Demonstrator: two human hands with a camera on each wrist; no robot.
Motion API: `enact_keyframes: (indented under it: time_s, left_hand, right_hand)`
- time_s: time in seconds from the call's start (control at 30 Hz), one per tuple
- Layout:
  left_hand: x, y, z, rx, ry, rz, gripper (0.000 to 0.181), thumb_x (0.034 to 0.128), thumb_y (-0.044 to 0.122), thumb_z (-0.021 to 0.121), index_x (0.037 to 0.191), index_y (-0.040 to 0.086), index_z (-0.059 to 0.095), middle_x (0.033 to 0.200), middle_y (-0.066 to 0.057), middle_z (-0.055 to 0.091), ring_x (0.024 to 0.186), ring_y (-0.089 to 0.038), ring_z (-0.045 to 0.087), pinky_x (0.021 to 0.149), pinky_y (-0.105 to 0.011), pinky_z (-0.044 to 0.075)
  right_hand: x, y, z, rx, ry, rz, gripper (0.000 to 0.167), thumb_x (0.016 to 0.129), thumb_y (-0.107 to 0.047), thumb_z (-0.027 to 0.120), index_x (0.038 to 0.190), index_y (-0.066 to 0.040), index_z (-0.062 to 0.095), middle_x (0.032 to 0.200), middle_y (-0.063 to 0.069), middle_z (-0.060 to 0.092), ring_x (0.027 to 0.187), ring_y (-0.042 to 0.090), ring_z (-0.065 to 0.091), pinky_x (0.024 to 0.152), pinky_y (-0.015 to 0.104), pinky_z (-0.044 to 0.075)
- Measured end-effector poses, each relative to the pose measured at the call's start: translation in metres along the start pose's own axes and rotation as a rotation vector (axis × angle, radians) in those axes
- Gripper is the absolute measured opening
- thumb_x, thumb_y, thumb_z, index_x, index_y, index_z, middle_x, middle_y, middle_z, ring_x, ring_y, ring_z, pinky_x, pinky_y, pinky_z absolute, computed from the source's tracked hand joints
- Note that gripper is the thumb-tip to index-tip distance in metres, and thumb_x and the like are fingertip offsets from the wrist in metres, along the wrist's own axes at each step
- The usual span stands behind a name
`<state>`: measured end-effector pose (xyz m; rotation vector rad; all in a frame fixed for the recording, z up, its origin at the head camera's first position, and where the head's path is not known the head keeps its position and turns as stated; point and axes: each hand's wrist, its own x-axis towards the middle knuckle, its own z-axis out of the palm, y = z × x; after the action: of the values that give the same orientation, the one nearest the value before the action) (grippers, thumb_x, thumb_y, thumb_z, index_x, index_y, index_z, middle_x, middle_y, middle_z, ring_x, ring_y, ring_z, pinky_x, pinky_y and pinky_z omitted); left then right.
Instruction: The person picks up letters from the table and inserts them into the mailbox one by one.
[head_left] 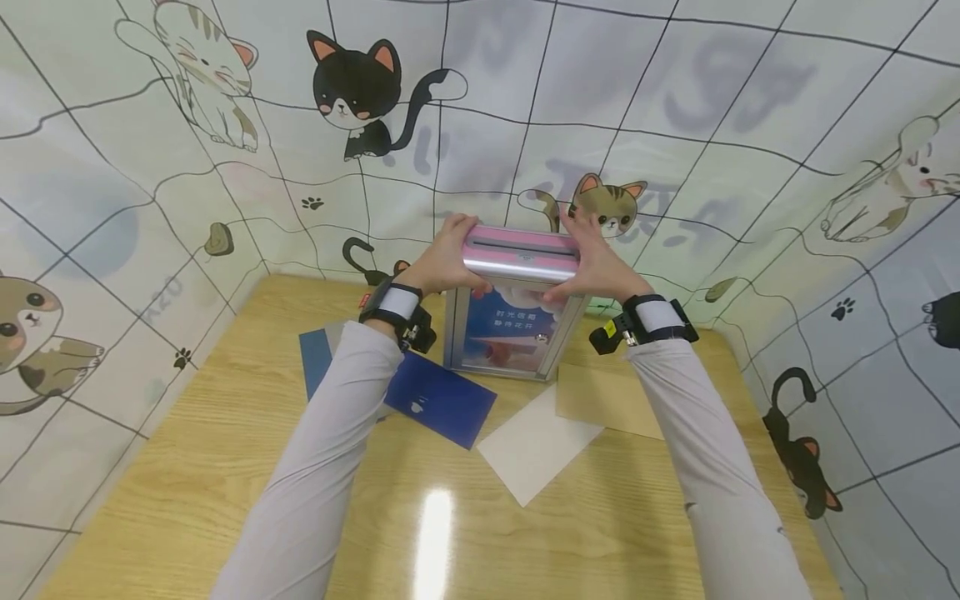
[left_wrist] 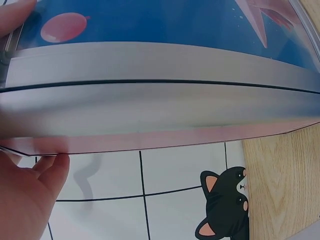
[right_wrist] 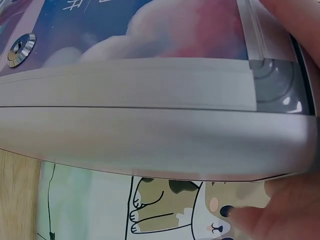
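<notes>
A letter box (head_left: 517,329) with a pink, slotted top and silver frame stands upright on the table. Its front panel is blue and pink with white lettering; a round key lock (right_wrist: 21,50) shows there in the right wrist view. My left hand (head_left: 447,260) grips the top's left end, thumb in front and fingers behind. At the opposite end my right hand (head_left: 597,262) holds it the same way. Below the box lie a dark blue envelope (head_left: 442,400), a white envelope (head_left: 534,450) and a tan envelope (head_left: 607,400).
A paler blue paper item (head_left: 315,354) lies partly under my left forearm. Cat-printed cloth walls (head_left: 480,150) close in the wooden table (head_left: 480,542) at the back and both sides, right behind the box.
</notes>
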<state>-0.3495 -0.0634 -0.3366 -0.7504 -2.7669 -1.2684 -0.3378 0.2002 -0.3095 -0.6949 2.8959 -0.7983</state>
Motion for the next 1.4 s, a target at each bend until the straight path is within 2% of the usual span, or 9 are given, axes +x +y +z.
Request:
enact_keyframes:
  time_s: [0.13, 0.23, 0.3, 0.53, 0.7, 0.87, 1.1, 1.23, 1.4]
  left_hand:
    - [0.001, 0.000, 0.003, 0.003, -0.009, 0.011, 0.108, 0.0555, 0.024, 0.083, 0.142, 0.003, 0.022, 0.143, -0.012, 0.018, 0.119, -0.026, 0.034, 0.097, -0.038, 0.036]
    - [0.002, -0.001, 0.002, 0.002, -0.010, 0.017, 0.108, 0.0552, 0.024, 0.083, 0.141, 0.002, 0.022, 0.143, -0.012, 0.018, 0.119, -0.026, 0.033, 0.098, -0.038, 0.035]
    - [0.002, -0.002, 0.001, 0.005, -0.005, 0.019, 0.108, 0.0547, 0.023, 0.084, 0.141, 0.002, 0.022, 0.143, -0.013, 0.018, 0.120, -0.026, 0.033, 0.098, -0.038, 0.035]
    - [0.001, -0.002, -0.003, 0.031, -0.024, 0.024, 0.108, 0.0565, 0.024, 0.083, 0.142, 0.001, 0.021, 0.147, -0.014, 0.012, 0.126, -0.029, 0.029, 0.101, -0.040, 0.032]
    - [0.000, 0.000, -0.005, 0.106, -0.032, 0.003, 0.107, 0.0582, 0.032, 0.082, 0.142, 0.005, 0.022, 0.150, -0.016, 0.003, 0.136, -0.032, 0.014, 0.103, -0.046, 0.029]
    - [-0.004, 0.003, -0.007, 0.249, -0.021, -0.040, 0.121, 0.0560, 0.050, 0.079, 0.146, 0.011, 0.008, 0.151, -0.014, -0.005, 0.136, -0.034, 0.012, 0.102, -0.049, 0.029]
    - [-0.012, 0.006, -0.014, 0.470, -0.037, -0.035, 0.126, 0.0603, 0.070, 0.065, 0.145, 0.017, -0.012, 0.148, -0.019, -0.016, 0.135, -0.039, -0.008, 0.107, -0.055, 0.010]
    - [-0.020, -0.004, -0.018, 0.470, -0.034, -0.051, 0.124, 0.0608, 0.071, 0.063, 0.145, 0.020, -0.011, 0.148, -0.017, -0.018, 0.136, -0.037, -0.008, 0.105, -0.060, 0.009]
    - [-0.034, -0.029, -0.024, 0.490, -0.020, -0.091, 0.121, 0.0613, 0.075, 0.059, 0.146, 0.019, -0.006, 0.149, -0.017, -0.016, 0.136, -0.038, -0.006, 0.104, -0.062, 0.010]
  right_hand:
    - [-0.001, 0.003, 0.001, 0.003, 0.021, 0.006, 0.122, 0.054, -0.034, 0.085, 0.146, -0.007, 0.010, 0.149, 0.019, 0.009, 0.135, 0.037, 0.007, 0.103, 0.060, 0.016]
    - [-0.001, 0.003, 0.002, 0.011, 0.039, 0.006, 0.113, 0.053, -0.033, 0.084, 0.144, -0.007, 0.022, 0.140, 0.019, 0.026, 0.120, 0.034, 0.030, 0.097, 0.053, 0.031]
    - [0.000, 0.003, 0.003, 0.016, 0.046, 0.005, 0.108, 0.052, -0.032, 0.083, 0.142, -0.008, 0.028, 0.133, 0.018, 0.032, 0.112, 0.032, 0.034, 0.092, 0.050, 0.035]
    - [0.006, 0.003, 0.005, -0.013, 0.048, 0.004, 0.102, 0.052, -0.032, 0.083, 0.139, -0.008, 0.033, 0.131, 0.018, 0.034, 0.111, 0.034, 0.034, 0.091, 0.051, 0.035]
    - [0.006, 0.004, 0.005, -0.014, 0.047, 0.006, 0.102, 0.052, -0.031, 0.082, 0.138, -0.008, 0.033, 0.128, 0.018, 0.036, 0.109, 0.034, 0.034, 0.089, 0.051, 0.036]
    - [0.005, 0.004, 0.007, -0.012, 0.052, 0.004, 0.102, 0.052, -0.031, 0.083, 0.138, -0.007, 0.033, 0.128, 0.019, 0.036, 0.109, 0.034, 0.035, 0.089, 0.051, 0.036]
    - [0.003, 0.002, 0.006, -0.012, 0.052, 0.013, 0.103, 0.053, -0.031, 0.082, 0.139, -0.007, 0.032, 0.126, 0.019, 0.035, 0.108, 0.033, 0.035, 0.089, 0.050, 0.036]
    - [0.002, 0.000, 0.006, -0.009, 0.053, 0.025, 0.102, 0.053, -0.031, 0.082, 0.139, -0.008, 0.032, 0.126, 0.018, 0.035, 0.109, 0.033, 0.034, 0.089, 0.051, 0.037]
    - [0.003, 0.001, 0.007, -0.006, 0.052, 0.027, 0.102, 0.054, -0.031, 0.082, 0.139, -0.008, 0.032, 0.126, 0.017, 0.035, 0.109, 0.033, 0.034, 0.089, 0.050, 0.037]
